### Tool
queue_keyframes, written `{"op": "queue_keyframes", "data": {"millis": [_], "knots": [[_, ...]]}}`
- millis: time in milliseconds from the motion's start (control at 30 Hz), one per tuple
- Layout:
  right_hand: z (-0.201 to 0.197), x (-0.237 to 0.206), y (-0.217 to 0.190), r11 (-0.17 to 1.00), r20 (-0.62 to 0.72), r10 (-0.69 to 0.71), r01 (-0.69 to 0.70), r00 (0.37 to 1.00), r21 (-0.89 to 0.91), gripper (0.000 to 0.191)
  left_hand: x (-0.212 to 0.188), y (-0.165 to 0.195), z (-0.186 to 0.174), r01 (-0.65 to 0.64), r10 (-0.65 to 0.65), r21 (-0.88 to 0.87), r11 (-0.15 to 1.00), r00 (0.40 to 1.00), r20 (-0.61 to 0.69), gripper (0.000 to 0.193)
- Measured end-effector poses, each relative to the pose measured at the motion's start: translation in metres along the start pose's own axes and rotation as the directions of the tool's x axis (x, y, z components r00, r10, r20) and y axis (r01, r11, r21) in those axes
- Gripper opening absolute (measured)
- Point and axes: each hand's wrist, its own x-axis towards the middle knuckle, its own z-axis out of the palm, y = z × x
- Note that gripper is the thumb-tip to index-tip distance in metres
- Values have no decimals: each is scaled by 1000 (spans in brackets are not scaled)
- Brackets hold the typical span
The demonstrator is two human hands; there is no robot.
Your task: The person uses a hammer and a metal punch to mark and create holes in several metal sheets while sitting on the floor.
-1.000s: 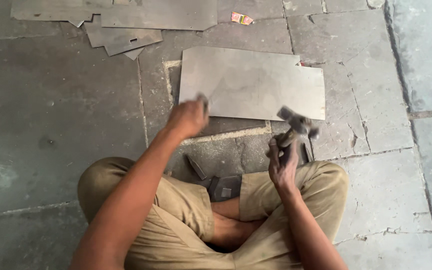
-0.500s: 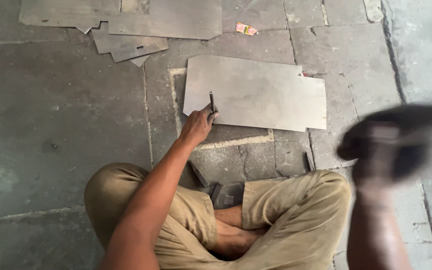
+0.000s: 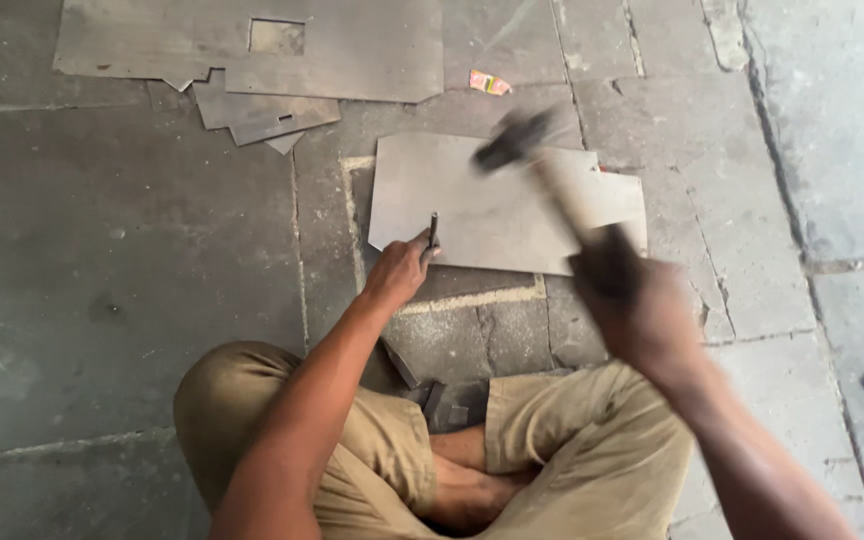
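Seated cross-legged on the floor, the left hand pinches a chisel upright on an uncut-looking metal sheet, while the right hand clenches a blurred hammer above.

Metal sheet lay flat on the stone floor before the crossed legs, chisel stood on its near edge, hammer above it, apparently mid-air, more sheets behind, small pieces between the knees.

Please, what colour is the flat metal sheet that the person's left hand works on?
The metal sheet is plain dull grey, without pattern; the head view shows it.
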Motion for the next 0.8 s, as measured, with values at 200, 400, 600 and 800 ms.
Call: {"op": "queue_keyframes", "data": {"millis": [200,400,600,800], "knots": [[-55,-10,-16,616,-755,-292,719,587,321,19,-2,1,2,-108,106,-38,993,992,-67,26],[32,4,-22,984,262,13,34,965,-173,21,-1,-3,2,-257,263,59,965,941,-214,25],[16,-12,-14,990,-100,-122,129,988,63,24,-2,-5,9,-132,127,-31,991,983,-130,30],[83,-21,26,999,260,43,-44,965,-2,29,-4,-16,21,-101,101,4,995,988,-120,31]]}}
